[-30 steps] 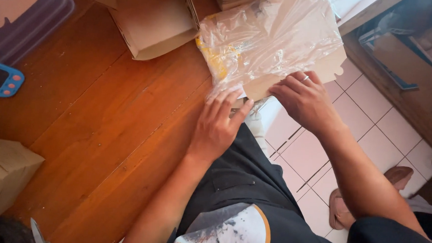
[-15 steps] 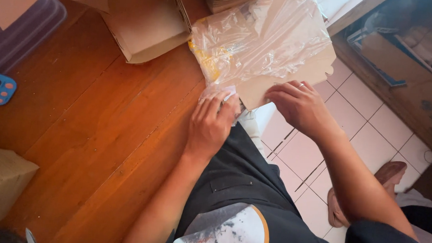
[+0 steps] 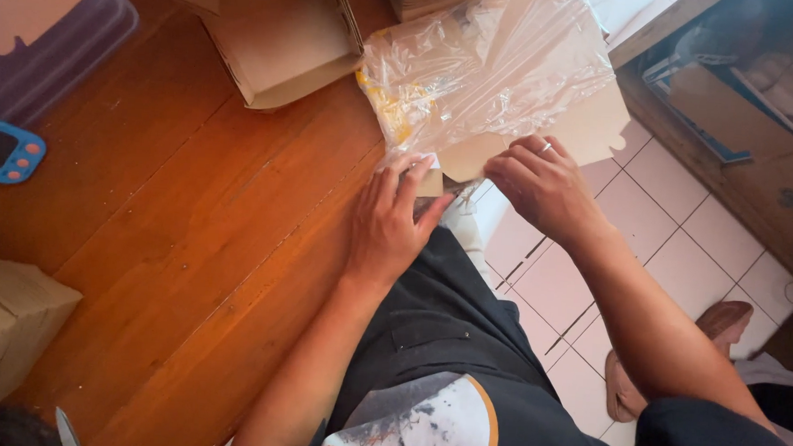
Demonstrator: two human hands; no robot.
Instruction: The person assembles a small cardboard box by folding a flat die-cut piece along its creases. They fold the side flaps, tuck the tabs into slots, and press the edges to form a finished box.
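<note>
Clear plastic bag [image 3: 495, 70] with flat cardboard sheets [image 3: 591, 134] inside lies at the near edge of the wooden table [image 3: 170, 229], partly overhanging toward the tiled floor [image 3: 685, 238]. Left hand [image 3: 392, 218] rests flat on the table edge, fingers together, fingertips on the bag's near corner; whether it pinches the film cannot be told. Right hand [image 3: 543, 181] is curled, pinching the bag's lower edge or the cardboard in it, ring visible. The film looks thin, crinkly and slippery, likely to tear if pulled hard; the cardboard seems light and stiff but easy to bend. Best hold is probably the stiff cardboard edge through the film, not loose plastic. An open cardboard box [image 3: 275, 36] sits beside the bag, a blue timer [image 3: 2, 151] well apart at left.
</note>
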